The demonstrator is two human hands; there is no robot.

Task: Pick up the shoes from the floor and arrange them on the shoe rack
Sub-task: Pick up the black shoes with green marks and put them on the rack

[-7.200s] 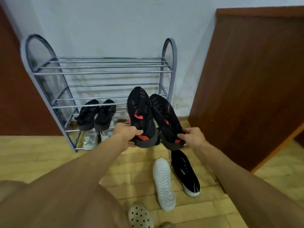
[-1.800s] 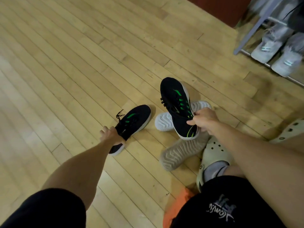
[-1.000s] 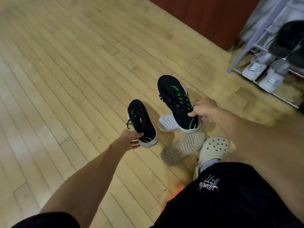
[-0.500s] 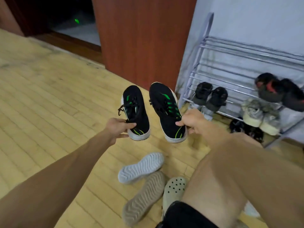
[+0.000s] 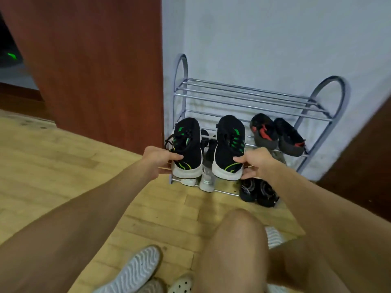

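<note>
Each hand, left hand (image 5: 157,158) and right hand (image 5: 257,162), clamps a green-striped shoe (image 5: 187,148) by its heel before the shoe rack (image 5: 251,96); either toe could snag the black pair at 12 o'clock behind.

Bare arms, bare hands, a bare knee

Both forearms run in from the lower corners with no sleeve, watch or band on them; the left hand (image 5: 157,159) and right hand (image 5: 257,162) wear no glove or ring; a bare knee (image 5: 239,225) rises at lower centre; beside it, at the bottom edge, sits a pale perforated clog (image 5: 182,285), only its toe showing.
</note>
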